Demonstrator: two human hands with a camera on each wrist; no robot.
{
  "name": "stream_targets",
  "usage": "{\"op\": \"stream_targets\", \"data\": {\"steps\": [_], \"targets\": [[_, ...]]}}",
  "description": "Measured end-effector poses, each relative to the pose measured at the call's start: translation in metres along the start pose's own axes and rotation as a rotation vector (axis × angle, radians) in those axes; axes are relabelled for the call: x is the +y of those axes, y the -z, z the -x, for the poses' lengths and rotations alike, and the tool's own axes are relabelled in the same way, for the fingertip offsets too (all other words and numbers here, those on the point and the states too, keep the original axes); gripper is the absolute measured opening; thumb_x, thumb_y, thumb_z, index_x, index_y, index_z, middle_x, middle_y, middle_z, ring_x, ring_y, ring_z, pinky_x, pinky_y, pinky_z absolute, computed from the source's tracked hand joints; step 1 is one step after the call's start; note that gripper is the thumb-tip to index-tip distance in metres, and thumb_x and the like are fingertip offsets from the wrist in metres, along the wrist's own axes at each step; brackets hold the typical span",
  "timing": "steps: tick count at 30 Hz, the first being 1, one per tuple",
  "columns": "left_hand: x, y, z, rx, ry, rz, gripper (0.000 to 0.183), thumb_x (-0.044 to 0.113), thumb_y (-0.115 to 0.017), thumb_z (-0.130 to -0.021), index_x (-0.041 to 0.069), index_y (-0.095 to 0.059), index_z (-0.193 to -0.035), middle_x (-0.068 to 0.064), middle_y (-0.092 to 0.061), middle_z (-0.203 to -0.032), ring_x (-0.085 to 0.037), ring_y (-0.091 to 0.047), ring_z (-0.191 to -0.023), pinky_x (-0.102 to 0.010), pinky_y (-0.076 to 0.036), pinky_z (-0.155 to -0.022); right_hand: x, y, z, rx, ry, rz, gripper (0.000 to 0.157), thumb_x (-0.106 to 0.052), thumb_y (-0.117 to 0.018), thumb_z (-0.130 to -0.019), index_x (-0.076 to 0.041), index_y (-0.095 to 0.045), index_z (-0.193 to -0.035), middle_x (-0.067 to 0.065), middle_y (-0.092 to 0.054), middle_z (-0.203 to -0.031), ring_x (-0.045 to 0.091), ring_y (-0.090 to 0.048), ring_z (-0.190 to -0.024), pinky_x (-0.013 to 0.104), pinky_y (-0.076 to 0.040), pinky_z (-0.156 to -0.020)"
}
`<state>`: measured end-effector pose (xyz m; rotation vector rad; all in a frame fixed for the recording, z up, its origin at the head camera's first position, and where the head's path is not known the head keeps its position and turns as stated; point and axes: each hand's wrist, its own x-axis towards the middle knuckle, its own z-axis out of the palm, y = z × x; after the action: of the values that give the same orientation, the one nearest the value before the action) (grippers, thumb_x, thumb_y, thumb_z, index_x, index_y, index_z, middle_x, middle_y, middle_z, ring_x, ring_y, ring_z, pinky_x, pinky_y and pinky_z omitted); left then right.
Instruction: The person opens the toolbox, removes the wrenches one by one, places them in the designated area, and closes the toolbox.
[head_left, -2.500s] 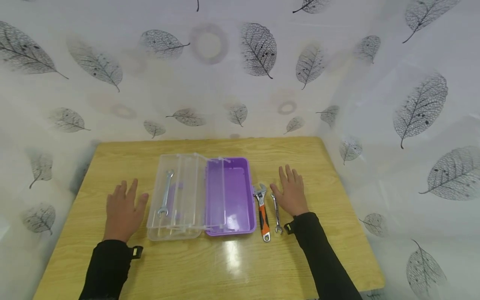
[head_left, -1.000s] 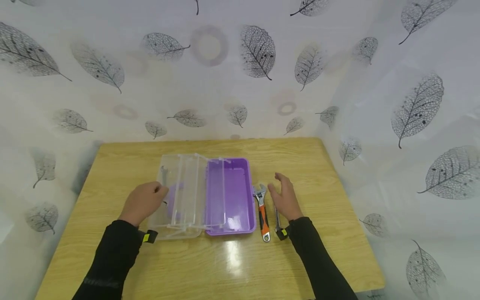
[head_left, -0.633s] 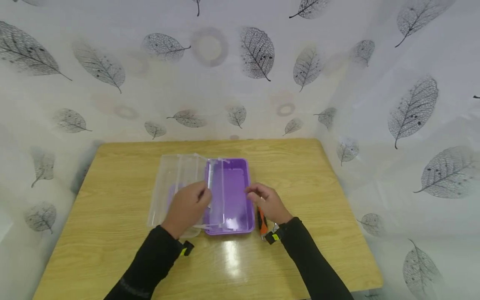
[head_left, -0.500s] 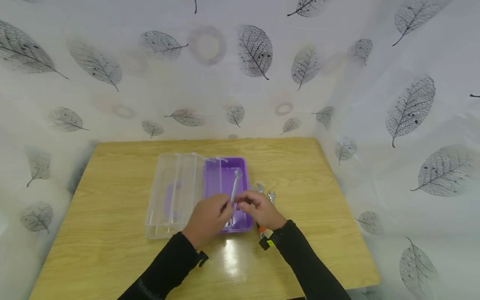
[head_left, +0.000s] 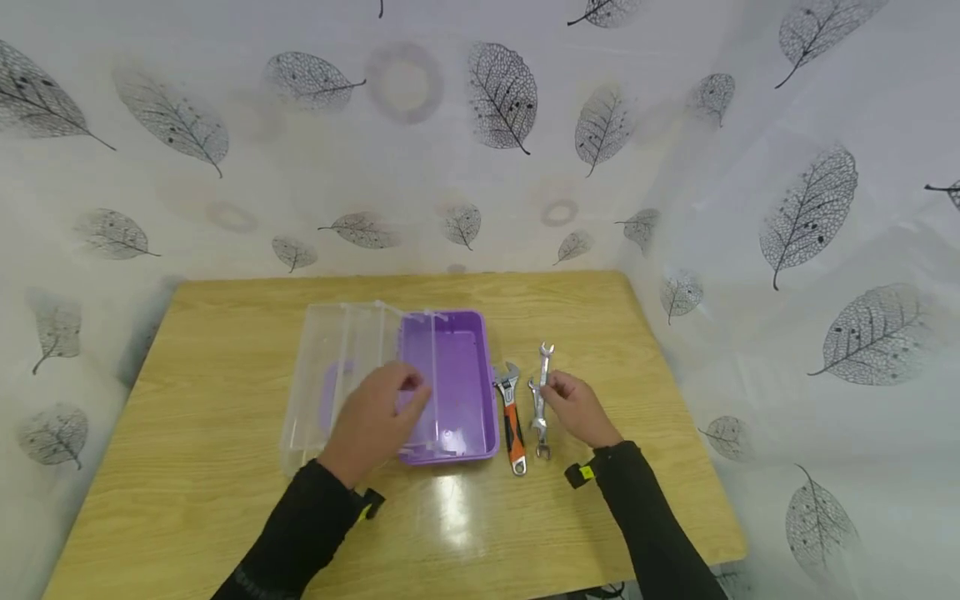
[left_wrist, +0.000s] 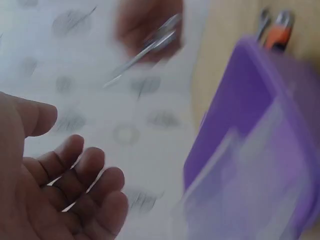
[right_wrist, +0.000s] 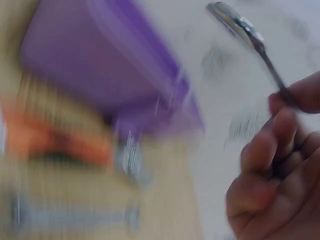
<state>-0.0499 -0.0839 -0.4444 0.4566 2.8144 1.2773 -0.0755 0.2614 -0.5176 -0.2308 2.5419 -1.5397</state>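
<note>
My right hand [head_left: 581,408] pinches a silver wrench [head_left: 545,362] between thumb and fingers, held up off the table to the right of the purple box [head_left: 461,367]. In the right wrist view this wrench [right_wrist: 240,25] points up and away from the fingers. Below it a second silver wrench [head_left: 542,451] lies on the table, partly hidden. Beside that one lies an adjustable wrench [head_left: 513,429] with an orange and black handle. My left hand [head_left: 371,425] hovers over the box's clear lid, its loosely bent fingers holding nothing.
The clear lid [head_left: 318,342] is folded open to the left of the box, with one flap over the box's left part. All stand on a wood-grain table [head_left: 225,367]. A leaf-patterned white curtain [head_left: 420,167] hangs behind and at the sides.
My left hand picked up the wrench from the lid and brought it over the box to my right hand, then let go and drew back left. My right hand carried it rightward.
</note>
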Motion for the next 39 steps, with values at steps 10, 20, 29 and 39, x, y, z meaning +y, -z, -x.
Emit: {"op": "stream_targets", "data": {"steps": [10,20,29,39], "targets": [[-0.071,0.083,0.016,0.185,0.193,-0.138,0.062,0.042,-0.054,-0.107,-0.004,-0.046,-0.147,-0.031,-0.043,-0.147,-0.053,-0.039,-0.136,-0.069,-0.034,-0.108,0.065,0.027,0.015,-0.083,-0.329,0.278,0.027,-0.019,-0.051,-0.107,-0.010,-0.052,-0.082,0.002,-0.045,-0.070,0.017,-0.041,-0.058,0.029,-0.035,-0.054],[-0.120,0.093,0.035,0.223,0.218,-0.205,0.068,0.041,-0.051,-0.108,-0.002,-0.034,-0.158,-0.037,-0.031,-0.157,-0.059,-0.029,-0.142,-0.075,-0.025,-0.111,0.056,0.020,0.000,-0.116,-0.316,0.452,0.027,-0.023,-0.054,-0.106,-0.011,-0.061,-0.084,0.002,-0.054,-0.072,0.018,-0.048,-0.061,0.031,-0.039,-0.055],[-0.138,0.086,0.041,0.207,0.209,-0.197,0.069,0.042,-0.048,-0.109,0.001,-0.030,-0.161,-0.037,-0.025,-0.161,-0.061,-0.027,-0.143,-0.077,-0.024,-0.110,0.032,0.020,-0.019,-0.040,-0.210,0.649,0.035,-0.033,-0.055,-0.107,0.000,-0.066,-0.112,0.017,-0.071,-0.098,0.032,-0.067,-0.085,0.045,-0.055,-0.076],[-0.157,0.076,0.054,0.288,0.186,-0.289,0.065,0.039,-0.043,-0.111,0.001,-0.028,-0.162,-0.041,-0.015,-0.162,-0.060,-0.012,-0.149,-0.076,-0.001,-0.118,-0.016,-0.014,-0.047,0.117,0.152,0.764,0.078,-0.048,-0.049,-0.107,-0.004,-0.021,-0.164,0.025,-0.015,-0.170,0.046,-0.011,-0.156,0.064,0.002,-0.125]]}}
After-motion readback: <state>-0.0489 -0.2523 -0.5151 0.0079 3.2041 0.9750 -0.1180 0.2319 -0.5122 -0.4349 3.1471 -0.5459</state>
